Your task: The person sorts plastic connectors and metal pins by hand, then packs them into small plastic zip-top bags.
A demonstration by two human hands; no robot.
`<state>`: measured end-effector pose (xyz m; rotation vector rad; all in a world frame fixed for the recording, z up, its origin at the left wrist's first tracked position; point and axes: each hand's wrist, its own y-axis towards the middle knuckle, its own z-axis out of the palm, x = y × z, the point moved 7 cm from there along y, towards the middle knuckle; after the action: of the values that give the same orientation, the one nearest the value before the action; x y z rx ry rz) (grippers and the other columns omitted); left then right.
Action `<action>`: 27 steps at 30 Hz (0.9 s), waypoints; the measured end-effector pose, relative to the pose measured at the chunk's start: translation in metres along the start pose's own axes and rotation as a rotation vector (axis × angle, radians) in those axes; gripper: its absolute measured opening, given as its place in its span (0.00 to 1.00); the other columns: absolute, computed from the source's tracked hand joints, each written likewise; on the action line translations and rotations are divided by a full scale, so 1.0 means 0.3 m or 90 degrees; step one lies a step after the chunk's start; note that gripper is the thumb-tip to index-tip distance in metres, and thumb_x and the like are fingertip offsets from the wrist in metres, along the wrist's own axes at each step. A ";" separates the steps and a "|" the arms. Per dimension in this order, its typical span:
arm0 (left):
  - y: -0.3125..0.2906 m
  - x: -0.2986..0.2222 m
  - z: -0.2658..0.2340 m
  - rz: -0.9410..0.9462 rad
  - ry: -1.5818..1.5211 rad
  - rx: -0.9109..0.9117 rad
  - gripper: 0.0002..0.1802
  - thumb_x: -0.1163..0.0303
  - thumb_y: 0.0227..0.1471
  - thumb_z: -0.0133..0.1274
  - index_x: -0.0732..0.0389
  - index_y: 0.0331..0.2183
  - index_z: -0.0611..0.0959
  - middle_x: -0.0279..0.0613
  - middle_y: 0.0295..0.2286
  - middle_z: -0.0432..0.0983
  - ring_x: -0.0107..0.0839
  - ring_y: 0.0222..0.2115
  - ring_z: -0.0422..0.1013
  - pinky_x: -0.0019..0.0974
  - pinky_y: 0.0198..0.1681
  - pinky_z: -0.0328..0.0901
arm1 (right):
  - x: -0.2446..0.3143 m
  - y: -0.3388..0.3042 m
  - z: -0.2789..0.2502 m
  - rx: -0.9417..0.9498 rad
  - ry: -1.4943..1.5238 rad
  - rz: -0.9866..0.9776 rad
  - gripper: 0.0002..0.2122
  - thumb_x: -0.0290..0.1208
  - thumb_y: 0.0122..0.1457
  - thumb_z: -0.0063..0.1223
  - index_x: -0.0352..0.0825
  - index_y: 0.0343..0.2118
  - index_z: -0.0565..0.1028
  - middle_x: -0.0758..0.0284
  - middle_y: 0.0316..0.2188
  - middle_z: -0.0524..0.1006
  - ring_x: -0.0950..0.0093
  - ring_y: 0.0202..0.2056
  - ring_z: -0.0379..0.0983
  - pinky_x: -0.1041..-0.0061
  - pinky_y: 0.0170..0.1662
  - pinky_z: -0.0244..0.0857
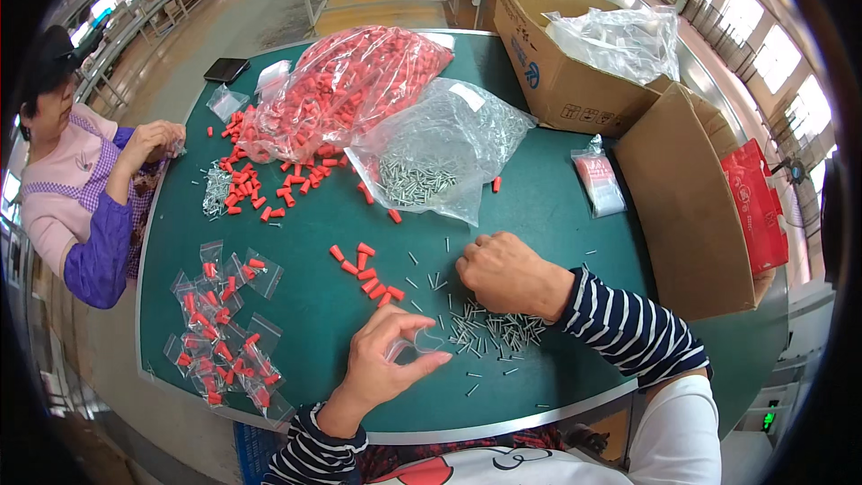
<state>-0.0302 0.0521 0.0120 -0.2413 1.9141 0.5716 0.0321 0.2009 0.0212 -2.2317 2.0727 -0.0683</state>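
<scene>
Between the thumb and fingers of my left hand [382,364] is a small clear plastic bag [417,341], its mouth spread apart. My right hand [509,277] is closed, knuckles up, just beyond a pile of small metal screws [494,328]; whatever its fingers hold is hidden. A few loose screws lie scattered around the pile. Several red plastic caps [367,274] lie just beyond my left hand. To the left is a heap of small filled bags [220,332], with red caps showing inside them.
A large bag of red caps [350,81] and a clear bag of screws [417,175] sit at the table's far side. Cardboard boxes [669,207] stand on the right, near a pack of small bags [599,184]. Another person [90,180] works at the left edge.
</scene>
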 end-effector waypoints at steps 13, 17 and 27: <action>-0.007 0.018 -0.015 -0.039 0.030 -0.059 0.26 0.71 0.33 0.73 0.62 0.38 0.80 0.38 0.31 0.73 0.26 0.29 0.71 0.30 0.32 0.67 | 0.122 -0.029 -0.102 -0.201 0.801 0.012 0.06 0.24 0.53 0.60 0.31 0.34 0.77 0.71 0.26 0.72 0.83 0.24 0.66 0.82 0.26 0.61; -0.012 -0.031 0.004 0.011 0.106 -0.016 0.25 0.67 0.34 0.73 0.60 0.37 0.81 0.37 0.28 0.73 0.27 0.25 0.72 0.31 0.28 0.69 | 0.044 0.001 -0.072 -0.201 0.779 0.128 0.06 0.23 0.54 0.58 0.32 0.35 0.77 0.67 0.29 0.73 0.79 0.27 0.71 0.80 0.29 0.64; -0.042 -0.091 0.035 0.124 0.099 0.022 0.21 0.62 0.36 0.72 0.57 0.34 0.82 0.37 0.27 0.76 0.33 0.25 0.74 0.32 0.27 0.70 | 0.184 0.170 -0.036 -0.177 0.373 -0.080 0.10 0.26 0.51 0.58 0.38 0.39 0.78 0.65 0.35 0.74 0.64 0.36 0.75 0.68 0.36 0.71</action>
<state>-0.0052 0.0440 0.0300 -0.0791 2.1107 0.6642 -0.0153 0.1417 0.0251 -2.7699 2.3167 -0.5340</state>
